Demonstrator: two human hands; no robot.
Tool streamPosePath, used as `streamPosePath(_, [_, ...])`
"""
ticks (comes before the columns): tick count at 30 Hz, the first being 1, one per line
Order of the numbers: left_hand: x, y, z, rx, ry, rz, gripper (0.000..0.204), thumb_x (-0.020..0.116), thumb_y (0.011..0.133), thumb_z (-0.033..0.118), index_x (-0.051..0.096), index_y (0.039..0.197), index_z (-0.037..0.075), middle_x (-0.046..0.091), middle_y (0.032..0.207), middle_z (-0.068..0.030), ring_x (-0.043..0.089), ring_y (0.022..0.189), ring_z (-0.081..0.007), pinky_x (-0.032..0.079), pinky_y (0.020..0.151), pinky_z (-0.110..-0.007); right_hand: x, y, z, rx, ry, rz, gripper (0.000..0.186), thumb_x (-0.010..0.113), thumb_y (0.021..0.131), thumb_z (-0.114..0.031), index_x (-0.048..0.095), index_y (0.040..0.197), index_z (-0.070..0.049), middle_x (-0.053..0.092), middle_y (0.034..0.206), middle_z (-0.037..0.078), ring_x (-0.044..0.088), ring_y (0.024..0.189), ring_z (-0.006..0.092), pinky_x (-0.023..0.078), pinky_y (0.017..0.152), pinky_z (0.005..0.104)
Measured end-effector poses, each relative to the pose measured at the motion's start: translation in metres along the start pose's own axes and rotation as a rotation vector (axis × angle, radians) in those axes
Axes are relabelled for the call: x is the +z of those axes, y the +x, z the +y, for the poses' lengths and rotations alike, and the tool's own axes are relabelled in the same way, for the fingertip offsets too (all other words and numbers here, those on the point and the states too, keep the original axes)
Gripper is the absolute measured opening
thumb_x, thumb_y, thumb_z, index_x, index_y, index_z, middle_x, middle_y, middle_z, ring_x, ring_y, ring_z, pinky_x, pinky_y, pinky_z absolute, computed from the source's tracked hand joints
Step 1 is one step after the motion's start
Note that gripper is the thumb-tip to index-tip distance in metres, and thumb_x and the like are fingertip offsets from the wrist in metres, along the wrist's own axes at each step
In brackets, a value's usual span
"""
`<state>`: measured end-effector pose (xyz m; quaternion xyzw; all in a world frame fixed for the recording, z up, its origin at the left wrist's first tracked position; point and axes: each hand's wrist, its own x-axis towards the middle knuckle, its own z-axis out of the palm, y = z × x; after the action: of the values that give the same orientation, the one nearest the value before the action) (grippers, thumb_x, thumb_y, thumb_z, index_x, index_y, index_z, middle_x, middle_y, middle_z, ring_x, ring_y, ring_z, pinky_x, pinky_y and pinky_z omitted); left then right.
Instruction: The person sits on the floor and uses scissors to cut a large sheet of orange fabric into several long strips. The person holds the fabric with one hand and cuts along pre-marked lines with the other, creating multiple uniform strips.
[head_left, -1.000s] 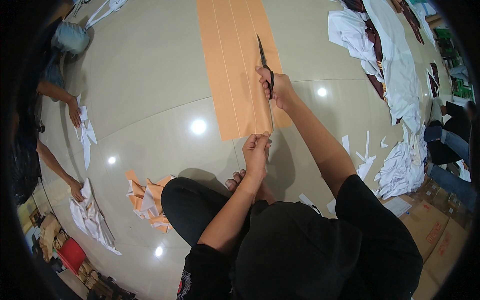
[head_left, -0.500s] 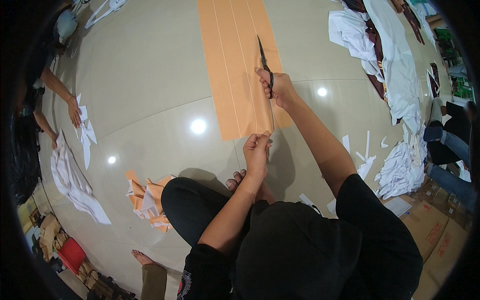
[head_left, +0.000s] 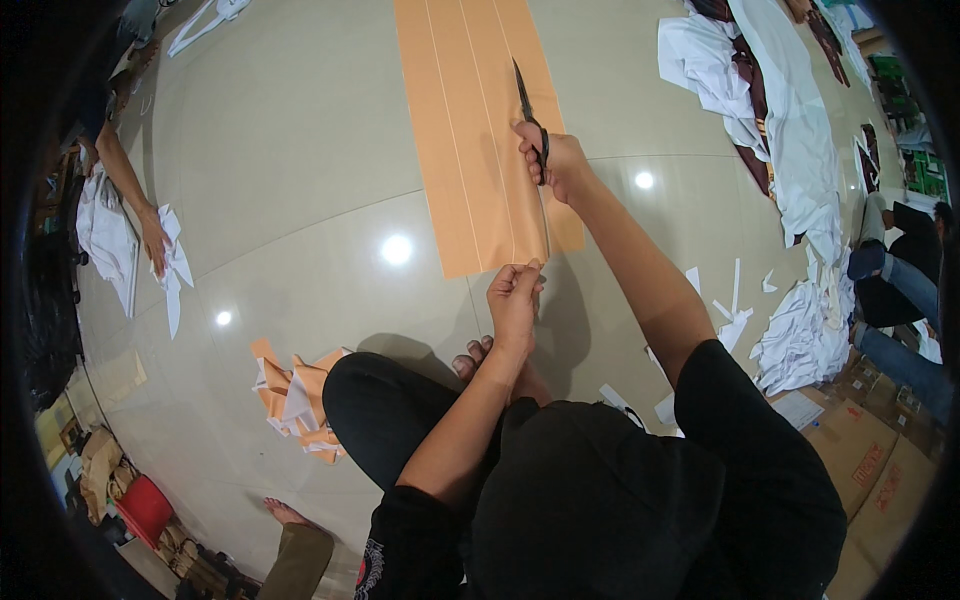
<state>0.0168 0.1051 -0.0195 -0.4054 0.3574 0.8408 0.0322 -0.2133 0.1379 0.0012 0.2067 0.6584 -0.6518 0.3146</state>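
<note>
A long orange cloth (head_left: 450, 150) lies flat on the floor in front of me, with thin white lines running along its length. My right hand (head_left: 562, 168) is closed round the handles of black scissors (head_left: 523, 95), whose blades point away from me over the cloth's right part. Behind the scissors, a slit runs down to the near edge. Beside that slit, my left hand (head_left: 513, 300) pinches the cloth's near edge between thumb and fingers. Whether the blades are spread is too small to tell.
Crumpled orange and white scraps (head_left: 298, 405) lie left of my knee. At far left, another person's hand (head_left: 155, 240) touches white cloth pieces (head_left: 174, 270). White fabric (head_left: 790, 130) and a white pile (head_left: 800, 335) lie at right, near cardboard boxes (head_left: 850, 440). A bare foot (head_left: 285, 512) is at lower left.
My right hand and the scissors have shifted slightly farther away along the cloth. My left hand stays put. At far left, the other person's white cloth has moved farther from me.
</note>
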Motion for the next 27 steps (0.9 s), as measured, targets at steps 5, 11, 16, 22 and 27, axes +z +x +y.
streamPosePath(5, [0.0,-0.001,0.001,-0.003,0.012,-0.005,0.014,0.07,0.098,0.02,0.066,0.09,0.01,0.055,0.068,0.0058,0.036,0.051,-0.0016,0.024,0.045,-0.021,0.002,0.008,-0.006,0.005,-0.024,-0.011,0.045,0.087,0.079,-0.042,0.061,0.075,-0.006,0.051,0.062,0.0,0.048,0.051,0.0116,0.038,0.048,0.0273])
streamPosePath(11, [0.001,-0.001,0.002,-0.007,0.017,0.009,0.015,0.07,0.098,0.02,0.065,0.088,0.01,0.054,0.066,0.006,0.037,0.051,-0.0018,0.024,0.045,-0.021,0.003,0.014,-0.005,0.004,-0.03,-0.009,0.044,0.086,0.079,-0.041,0.061,0.075,-0.006,0.052,0.062,0.0,0.047,0.051,0.0108,0.038,0.048,0.0263])
streamPosePath(16, [0.001,0.0,0.0,0.002,-0.006,0.018,0.016,0.071,0.098,0.02,0.066,0.087,0.009,0.056,0.066,0.006,0.037,0.049,-0.0001,0.024,0.043,-0.02,0.003,0.016,-0.003,-0.017,-0.026,-0.015,0.04,0.087,0.08,-0.037,0.061,0.074,-0.006,0.052,0.063,0.0,0.047,0.052,0.0098,0.037,0.048,0.0259])
streamPosePath(22, [0.001,0.002,-0.002,0.008,-0.017,0.019,0.016,0.071,0.098,0.019,0.067,0.086,0.009,0.057,0.065,0.0057,0.037,0.047,0.0004,0.023,0.042,-0.02,0.005,0.016,-0.003,-0.004,-0.005,-0.003,0.039,0.086,0.082,-0.035,0.06,0.073,-0.007,0.053,0.063,0.0,0.047,0.052,0.0097,0.038,0.048,0.026])
streamPosePath(27, [0.0,0.002,-0.002,0.004,-0.006,0.025,0.017,0.071,0.098,0.019,0.067,0.085,0.009,0.057,0.065,0.0056,0.037,0.047,0.0,0.023,0.042,-0.02,0.006,0.014,-0.004,-0.009,-0.02,-0.004,0.038,0.086,0.083,-0.034,0.06,0.072,-0.008,0.053,0.063,0.0,0.046,0.052,0.0098,0.038,0.048,0.0262])
